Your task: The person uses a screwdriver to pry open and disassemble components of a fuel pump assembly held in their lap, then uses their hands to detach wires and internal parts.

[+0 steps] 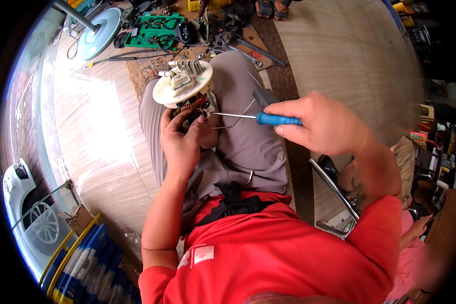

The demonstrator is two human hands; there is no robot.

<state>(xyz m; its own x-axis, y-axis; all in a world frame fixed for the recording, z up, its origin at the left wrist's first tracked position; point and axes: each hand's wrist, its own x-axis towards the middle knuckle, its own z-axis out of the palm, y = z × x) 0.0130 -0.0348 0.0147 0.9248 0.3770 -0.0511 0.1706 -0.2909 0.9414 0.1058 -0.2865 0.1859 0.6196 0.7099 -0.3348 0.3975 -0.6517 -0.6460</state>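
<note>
My left hand [181,147] grips the lower body of a fuel pump module [183,87] above my lap. The module has a round off-white top plate with moulded ports; a brown coil, dark parts and red wires show beneath. From it a thin bent wire arm runs out to a dark grey float block [265,97]. My right hand [324,124] is closed round the blue handle of a screwdriver [276,119]. Its thin shaft points left, with the tip at the wiring side of the module; whether it touches cannot be made out.
Beyond my knees, a green tool case [154,31], wrenches [245,58] and dark parts lie on a stained board. A pale round stand base [101,35] stands far left. Yellow-edged racks of blue boxes [83,261] are near left. Another person [408,228] sits at right beside a metal tube frame [334,190].
</note>
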